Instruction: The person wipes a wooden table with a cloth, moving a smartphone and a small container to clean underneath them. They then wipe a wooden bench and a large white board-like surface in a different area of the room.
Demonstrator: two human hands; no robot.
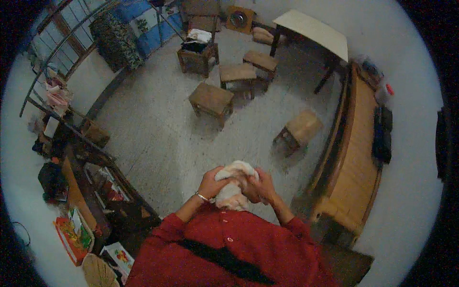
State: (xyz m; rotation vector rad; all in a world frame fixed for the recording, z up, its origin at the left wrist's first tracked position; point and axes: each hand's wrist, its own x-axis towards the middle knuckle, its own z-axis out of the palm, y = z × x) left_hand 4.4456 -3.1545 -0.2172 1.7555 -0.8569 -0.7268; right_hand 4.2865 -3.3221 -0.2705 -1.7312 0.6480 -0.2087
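Observation:
A bunched pale cloth [233, 195] hangs in front of my red shirt, gripped from both sides. My left hand [212, 184] holds its left edge, and a bracelet circles that wrist. On the other side, my right hand [259, 184] has its fingers closed around the cloth's right part. The cloth's upper fold arches between the two hands, while its lower end drops close to my shirt front. Some of the fingers are hidden by the fabric.
Wooden stools stand on the floor ahead, one [211, 100] near the middle and another [299, 131] to the right. A chair [197, 57] bears folded clothes. A long wooden bench [353, 161] lines the right wall. Cluttered shelving [107, 190] stands at left, and a pale-topped table [312, 32] stands behind.

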